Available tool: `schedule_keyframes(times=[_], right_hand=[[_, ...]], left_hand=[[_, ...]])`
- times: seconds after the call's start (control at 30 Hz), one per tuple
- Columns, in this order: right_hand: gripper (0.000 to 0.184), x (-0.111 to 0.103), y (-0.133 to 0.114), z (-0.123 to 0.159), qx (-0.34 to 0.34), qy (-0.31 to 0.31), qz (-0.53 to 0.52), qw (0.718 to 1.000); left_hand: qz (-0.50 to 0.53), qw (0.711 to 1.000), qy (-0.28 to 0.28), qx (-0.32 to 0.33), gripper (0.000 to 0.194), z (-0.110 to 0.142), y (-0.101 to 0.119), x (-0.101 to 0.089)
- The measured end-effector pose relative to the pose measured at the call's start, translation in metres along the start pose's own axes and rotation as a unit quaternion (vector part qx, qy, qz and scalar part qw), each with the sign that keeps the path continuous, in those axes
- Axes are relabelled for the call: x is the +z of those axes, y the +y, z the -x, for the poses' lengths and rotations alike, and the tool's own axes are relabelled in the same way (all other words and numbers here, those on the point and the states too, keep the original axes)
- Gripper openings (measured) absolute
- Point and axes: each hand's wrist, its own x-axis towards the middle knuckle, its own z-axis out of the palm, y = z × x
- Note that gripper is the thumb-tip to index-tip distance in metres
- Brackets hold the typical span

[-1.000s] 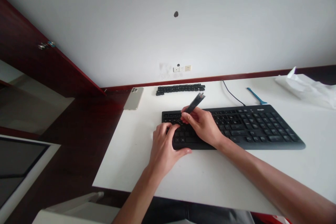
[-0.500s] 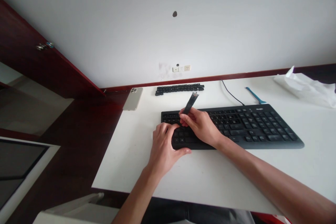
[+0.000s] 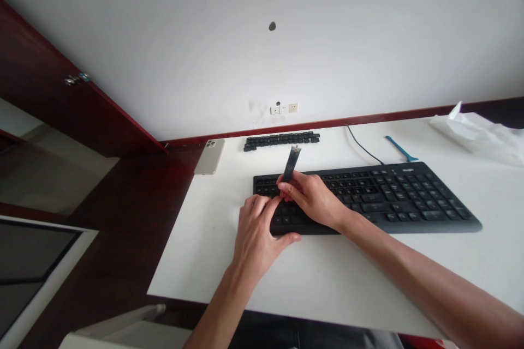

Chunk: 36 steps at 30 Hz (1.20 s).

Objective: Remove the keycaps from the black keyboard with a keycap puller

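The black keyboard [image 3: 426,215] lies flat on the white table, with bare spots among its upper keys where caps are off. My left hand [image 3: 257,229] grips its left end, thumb against the front edge and index finger over the keys. Pinched in my right hand [image 3: 313,196] is a dark, flat stick-like tool [image 3: 291,162], nearly upright, its pale notched end pointing up. The tool's lower end is hidden behind my fingers, among the left-hand keys close to my left index finger.
Loose black keycaps [image 3: 282,140] are lined up in rows behind the keyboard. A phone [image 3: 209,159] lies at the far left. A black cable [image 3: 362,148], a blue thin tool [image 3: 401,148] and a crumpled white plastic bag [image 3: 478,133] are toward the back right.
The tool in my right hand has gone from leaning right to standing more upright. My left index finger has come closer to the right fingertips. The view has shifted slightly.
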Motion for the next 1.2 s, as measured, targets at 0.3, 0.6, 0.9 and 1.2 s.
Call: schedule_keyframes(times=[0.3,0.6,0.9,1.2], right_hand=[[0.03,-0.003,-0.002,0.002,-0.037,-0.042,0.001,0.998],[0.036,0.002,-0.003,0.008,-0.09,-0.047,0.048,0.994],[0.01,0.008,-0.002,0.012,-0.149,-0.063,0.081,0.983],[0.004,0.015,0.001,0.018,-0.26,-0.008,0.136,0.956]], left_hand=[[0.072,0.996,0.047,0.013,0.033,0.004,-0.013,-0.005],[0.075,0.994,0.078,-0.026,0.022,-0.006,-0.014,0.002],[0.079,0.992,0.087,-0.04,0.012,-0.009,-0.017,0.004],[0.094,0.992,0.074,-0.051,0.011,-0.01,-0.016,0.001]])
